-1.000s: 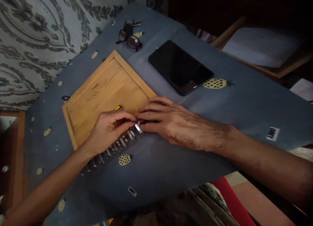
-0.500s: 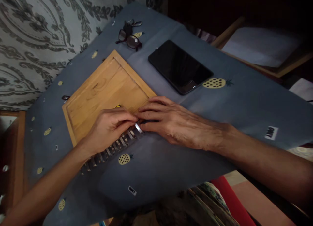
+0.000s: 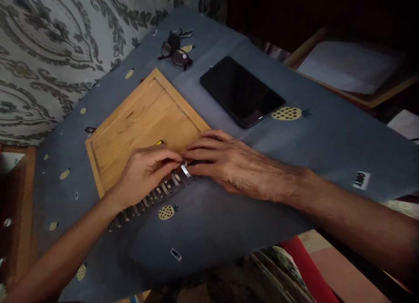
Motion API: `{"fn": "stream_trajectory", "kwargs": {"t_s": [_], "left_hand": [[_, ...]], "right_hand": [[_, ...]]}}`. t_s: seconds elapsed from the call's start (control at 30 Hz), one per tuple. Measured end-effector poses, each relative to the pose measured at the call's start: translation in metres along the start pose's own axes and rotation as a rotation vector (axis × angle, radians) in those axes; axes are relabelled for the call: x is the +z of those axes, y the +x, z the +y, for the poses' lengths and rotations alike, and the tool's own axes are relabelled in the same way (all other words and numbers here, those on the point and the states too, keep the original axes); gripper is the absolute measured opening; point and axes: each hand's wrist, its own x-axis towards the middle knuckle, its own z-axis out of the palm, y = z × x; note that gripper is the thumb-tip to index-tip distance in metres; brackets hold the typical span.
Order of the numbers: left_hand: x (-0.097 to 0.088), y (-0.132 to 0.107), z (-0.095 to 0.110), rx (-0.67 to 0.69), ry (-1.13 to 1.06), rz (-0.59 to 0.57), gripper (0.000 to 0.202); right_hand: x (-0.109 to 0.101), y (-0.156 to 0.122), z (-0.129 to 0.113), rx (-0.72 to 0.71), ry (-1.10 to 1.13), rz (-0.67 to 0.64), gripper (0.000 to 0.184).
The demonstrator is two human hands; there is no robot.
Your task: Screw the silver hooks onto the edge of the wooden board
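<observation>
Metal rings (image 3: 186,171), at least six; two hands (image 3: 139,170) meet at one end.

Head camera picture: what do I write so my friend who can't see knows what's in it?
A person's left hand and right hand meet at the near edge of a wooden board, fingers at the end of a row of curved metal rings. Farther back, a black tablet and glasses lie on a blue-gray tablecloth with yellow pineapples.
</observation>
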Motion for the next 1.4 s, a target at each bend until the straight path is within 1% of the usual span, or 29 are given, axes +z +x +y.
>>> {"fn": "stream_trajectory", "kwargs": {"t_s": [0.13,0.23,0.4,0.67,0.87,1.17,1.4], "left_hand": [[-0.001,-0.01,-0.003,-0.167,-0.125,0.079,0.005],[-0.002,-0.013,-0.004,-0.208,-0.194,0.112,0.004],[0.001,-0.01,-0.002,-0.174,-0.209,0.108,0.004],[0.005,-0.005,-0.001,-0.07,-0.152,0.062,0.008],[0.006,-0.002,0.0,-0.022,-0.084,0.059,0.009],[0.007,-0.002,-0.001,-0.008,-0.05,0.05,0.008],[0.009,-0.002,-0.001,0.021,-0.031,0.072,0.008]], "right_hand": [[0.004,0.001,0.0,-0.009,-0.038,0.039,0.037],[0.006,0.001,0.0,-0.019,-0.054,0.071,0.034],[0.007,0.001,0.0,-0.026,-0.08,0.088,0.031],[0.006,0.001,0.0,-0.014,-0.08,0.079,0.033],[0.005,0.001,0.0,0.002,-0.072,0.056,0.033],[0.004,0.001,0.001,0.01,-0.014,0.01,0.038],[0.002,0.001,-0.001,0.002,-0.016,0.013,0.035]]}}
